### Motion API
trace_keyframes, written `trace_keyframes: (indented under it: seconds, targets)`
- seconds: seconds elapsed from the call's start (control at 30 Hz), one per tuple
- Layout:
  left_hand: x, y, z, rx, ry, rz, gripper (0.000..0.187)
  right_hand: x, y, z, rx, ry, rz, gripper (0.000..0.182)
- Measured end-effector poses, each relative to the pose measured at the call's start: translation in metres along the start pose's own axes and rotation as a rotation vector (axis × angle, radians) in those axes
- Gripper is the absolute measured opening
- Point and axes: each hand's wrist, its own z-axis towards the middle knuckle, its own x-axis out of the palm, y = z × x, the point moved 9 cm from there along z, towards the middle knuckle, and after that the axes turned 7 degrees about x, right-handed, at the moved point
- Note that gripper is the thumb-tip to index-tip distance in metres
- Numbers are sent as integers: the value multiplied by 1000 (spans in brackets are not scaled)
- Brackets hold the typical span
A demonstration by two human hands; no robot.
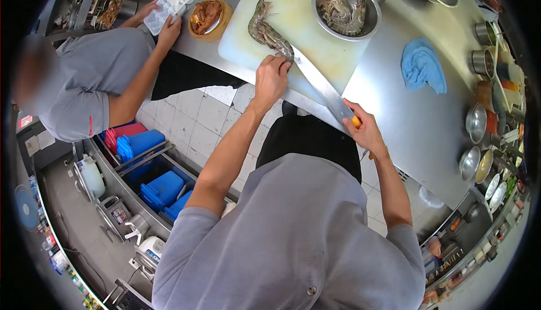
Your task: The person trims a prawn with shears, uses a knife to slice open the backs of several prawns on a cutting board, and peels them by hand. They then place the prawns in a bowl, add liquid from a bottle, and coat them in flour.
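From where I stand, the left hand (pixel 271 79) pinches one end of a prawn (pixel 276 40) at the near edge of the cutting board (pixel 333 62). The right hand (pixel 365 131), just off the board's near right corner, grips the knife (pixel 321 84), its blade slanting across the board beside those fingertips. If the prawn is wet, it could roll and let the blade slip into them. A second prawn (pixel 258 18), farther back on the board, touches the first and could get nudged along.
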Motion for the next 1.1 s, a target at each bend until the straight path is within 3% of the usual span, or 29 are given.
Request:
trace_keyframes:
  seconds: [0.2,0.27,0.37,0.47,0.53,0.6,0.63,0.73,0.77,0.8,0.83,1.0,1.1]
  targets:
    - [2,3,2,-21,-1,10,13,7,10,13,-152,-48,18,49]
    - [2,2,5,18,-15,49,16,7,5,12,-85,-28,32,48]
    - [-8,3,-3,-91,-58,-31,17,3,6,11,-48,-35,19,48]
    - [-69,-37,3,-210,-122,-238,15,6,5,17,-42,-39,38,48]
    - [-122,-100,11,-118,-14,-1173,7,4,2,15,-27,-37,41,48]
    - [-178,-163,10,377,258,-1719,15,3,2,15,-23,-32,50,48]
    - [-182,-171,12,489,347,-1664,16,5,3,15,-29,-24,56,48]
    - [-105,-75,15,-231,193,-805,29,5,2,16,-48,-25,61,49]
    - [-75,-42,17,-210,171,-332,39,7,0,14,-37,-20,75,49]
    - [-51,-12,6,-87,71,-49,37,8,-2,14,-27,-13,87,49]
    - [-26,15,-4,-204,46,-133,35,8,-2,17,-21,-4,96,49]
    - [-1,20,-17,-229,-67,-102,18,10,-6,12,-42,10,86,50]
    - [2,20,-14,-203,-56,-67,19,11,-3,14,-79,4,79,50]
